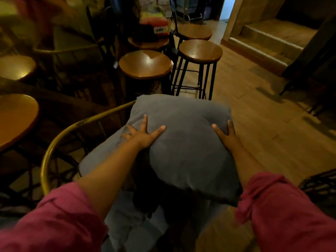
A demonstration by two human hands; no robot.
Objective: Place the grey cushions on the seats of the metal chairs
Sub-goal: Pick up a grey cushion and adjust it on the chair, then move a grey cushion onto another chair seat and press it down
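A plump grey cushion (pixel 183 142) fills the middle of the head view, lying tilted on top of a second grey cushion (pixel 101 153) that rests in a metal chair with a curved brass-coloured back rail (pixel 60 137). My left hand (pixel 143 132) lies flat on the top cushion's left part, fingers spread. My right hand (pixel 226 135) presses its right edge, fingers apart. The chair's seat is hidden beneath the cushions.
Round wooden stools (pixel 201 50) on black metal legs stand just beyond the chair, one (pixel 145 64) close to the cushion. A round table (pixel 16 117) sits at left. Wooden floor and steps (pixel 269 44) lie to the right. A colourful bag (pixel 154 24) rests on a far stool.
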